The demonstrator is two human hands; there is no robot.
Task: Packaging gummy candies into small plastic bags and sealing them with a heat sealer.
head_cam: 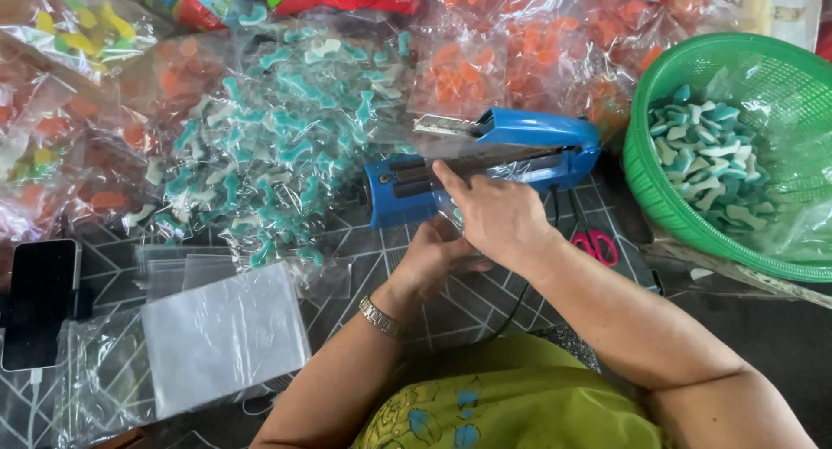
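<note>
We count one blue heat sealer point(485, 167), one green basket point(659, 189) at three o'clock and one phone point(39, 302) at nine o'clock. Our right hand point(498, 215) lies flat on the sealer's arm, gripping nothing. Beneath it our left hand point(433, 258) is half hidden, so we cannot tell its grip; bare mat lies at six o'clock.

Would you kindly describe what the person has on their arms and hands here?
Both forearms are bare, with no sleeves reaching them and no gloves on the left hand or the right hand. The left wrist carries a metal link wristband, silver-gold in tone. Nothing shows on the right wrist. No rings can be made out. Below, a green top with blue leaf print is visible.
</note>
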